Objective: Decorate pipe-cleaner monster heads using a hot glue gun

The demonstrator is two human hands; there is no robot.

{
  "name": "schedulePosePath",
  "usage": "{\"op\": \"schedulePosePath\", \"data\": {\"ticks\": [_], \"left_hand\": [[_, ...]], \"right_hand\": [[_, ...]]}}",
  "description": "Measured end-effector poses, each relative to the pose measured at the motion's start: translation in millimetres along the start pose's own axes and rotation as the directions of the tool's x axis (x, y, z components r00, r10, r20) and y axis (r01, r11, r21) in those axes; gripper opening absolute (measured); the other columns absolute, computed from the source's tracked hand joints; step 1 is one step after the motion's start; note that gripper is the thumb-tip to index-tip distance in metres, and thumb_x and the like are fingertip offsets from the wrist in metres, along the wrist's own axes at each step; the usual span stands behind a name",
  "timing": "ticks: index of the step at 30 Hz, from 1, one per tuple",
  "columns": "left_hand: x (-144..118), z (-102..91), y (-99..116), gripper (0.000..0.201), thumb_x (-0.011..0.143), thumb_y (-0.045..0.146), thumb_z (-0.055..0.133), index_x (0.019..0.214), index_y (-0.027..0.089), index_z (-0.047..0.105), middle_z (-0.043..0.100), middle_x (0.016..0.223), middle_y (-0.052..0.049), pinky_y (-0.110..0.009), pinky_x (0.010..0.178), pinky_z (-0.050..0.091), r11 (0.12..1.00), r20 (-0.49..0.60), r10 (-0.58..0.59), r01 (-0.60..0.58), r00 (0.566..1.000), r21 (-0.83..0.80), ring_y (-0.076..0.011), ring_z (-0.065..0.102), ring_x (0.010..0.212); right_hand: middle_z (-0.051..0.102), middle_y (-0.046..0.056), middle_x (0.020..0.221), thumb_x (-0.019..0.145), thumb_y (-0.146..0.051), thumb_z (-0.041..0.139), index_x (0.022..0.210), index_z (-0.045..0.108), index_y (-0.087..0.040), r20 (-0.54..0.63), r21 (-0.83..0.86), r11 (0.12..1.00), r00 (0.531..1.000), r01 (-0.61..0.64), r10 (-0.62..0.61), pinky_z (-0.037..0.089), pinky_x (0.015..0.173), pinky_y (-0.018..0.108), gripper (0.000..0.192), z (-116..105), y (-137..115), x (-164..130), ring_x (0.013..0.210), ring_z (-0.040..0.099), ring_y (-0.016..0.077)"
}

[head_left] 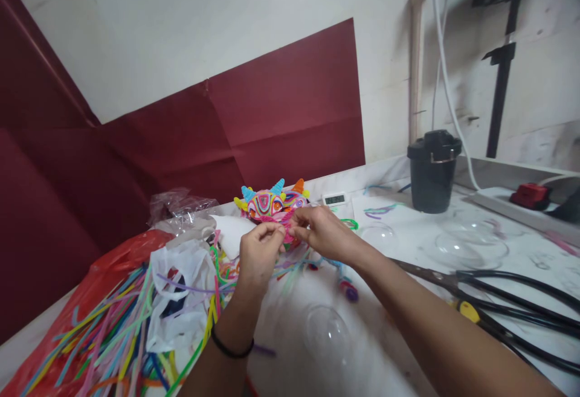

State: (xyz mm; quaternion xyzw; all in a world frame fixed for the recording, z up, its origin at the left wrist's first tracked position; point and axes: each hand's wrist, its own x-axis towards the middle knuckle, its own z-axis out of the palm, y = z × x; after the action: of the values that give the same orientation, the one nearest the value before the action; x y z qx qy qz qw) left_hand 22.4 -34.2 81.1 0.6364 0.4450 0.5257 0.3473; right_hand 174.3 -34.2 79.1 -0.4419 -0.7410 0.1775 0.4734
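My left hand [263, 251] and my right hand [324, 231] are close together over the middle of the table, each with thumb and fingertips pinched. Between them is a bright pink pipe cleaner piece [287, 228], partly covered by the fingers; its full shape is hidden. Just behind stands a colourful animal head [264, 203] of coiled pipe cleaners, with blue horns and orange eyes. A second such head [298, 196], with an orange horn, shows beside it, its lower part hidden by my right hand.
Loose pipe cleaners [109, 330] spread over a red plastic bag [131, 252] at left, beside a white bag [181, 324]. Clear plastic domes [328, 332] lie in front and at right. Black-handled scissors [448, 281] lie by my right forearm. Behind them are a black bin [432, 173] and a power strip [498, 203].
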Motion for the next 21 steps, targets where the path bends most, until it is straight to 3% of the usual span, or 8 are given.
{"op": "schedulePosePath", "data": {"ticks": [5, 8, 11, 15, 21], "left_hand": [[2.5, -3.6, -2.2, 0.017, 0.065, 0.030, 0.065, 0.068, 0.014, 0.067, 0.052, 0.043, 0.005, -0.017, 0.041, 0.032, 0.999, -0.019, 0.011, -0.010, 1.000, 0.036, -0.0073, 0.043, 0.039], [3.8, -4.7, -2.1, 0.014, 0.063, 0.028, 0.065, 0.065, 0.014, 0.066, 0.052, 0.042, 0.005, -0.017, 0.040, 0.031, 0.999, -0.018, 0.004, -0.003, 1.000, 0.035, -0.0073, 0.043, 0.039], [4.3, -5.8, -0.2, 0.011, 0.060, 0.025, 0.062, 0.062, 0.014, 0.065, 0.051, 0.041, 0.005, -0.017, 0.040, 0.030, 0.999, -0.019, -0.006, 0.007, 1.000, 0.048, -0.0071, 0.043, 0.039], [4.9, -8.1, 1.4, 0.010, 0.059, 0.023, 0.059, 0.061, 0.014, 0.064, 0.051, 0.040, 0.005, -0.017, 0.038, 0.029, 0.998, 0.006, -0.030, 0.030, 1.000, 0.052, -0.0067, 0.041, 0.037], [4.8, -10.1, 1.2, 0.016, 0.064, 0.030, 0.063, 0.064, 0.015, 0.065, 0.051, 0.043, 0.005, -0.017, 0.039, 0.030, 0.997, 0.052, -0.001, -0.003, 0.999, 0.075, -0.0068, 0.041, 0.037]], "right_hand": [[0.061, 0.002, 0.063, 0.078, -0.012, 0.061, 0.067, 0.058, -0.017, -0.018, -0.066, 0.997, 0.999, 0.043, -0.044, 0.029, 0.057, 0.024, 0.013, 4.4, 0.0, 0.2, 0.059, 0.051, 0.0139], [0.064, 0.001, 0.066, 0.079, -0.011, 0.061, 0.082, 0.061, -0.018, -0.010, -0.054, 0.996, 0.997, 0.073, -0.073, 0.032, 0.058, 0.024, 0.007, 5.2, 1.2, -0.9, 0.061, 0.055, 0.0144], [0.065, 0.000, 0.068, 0.080, -0.011, 0.062, 0.094, 0.063, -0.019, -0.003, -0.050, 0.993, 0.994, 0.110, -0.110, 0.033, 0.060, 0.024, 0.016, 5.1, 0.9, -2.1, 0.062, 0.056, 0.0146], [0.066, 0.002, 0.071, 0.079, -0.010, 0.063, 0.079, 0.067, -0.017, 0.001, -0.053, 0.988, 0.989, 0.147, -0.147, 0.033, 0.063, 0.025, 0.008, 5.3, -0.2, -1.4, 0.064, 0.055, 0.0146], [0.063, 0.002, 0.068, 0.077, -0.010, 0.061, 0.070, 0.067, -0.017, -0.010, 0.007, 0.988, 0.988, 0.152, -0.152, 0.032, 0.063, 0.025, 0.012, 4.7, 0.1, -0.5, 0.063, 0.051, 0.0137]]}}
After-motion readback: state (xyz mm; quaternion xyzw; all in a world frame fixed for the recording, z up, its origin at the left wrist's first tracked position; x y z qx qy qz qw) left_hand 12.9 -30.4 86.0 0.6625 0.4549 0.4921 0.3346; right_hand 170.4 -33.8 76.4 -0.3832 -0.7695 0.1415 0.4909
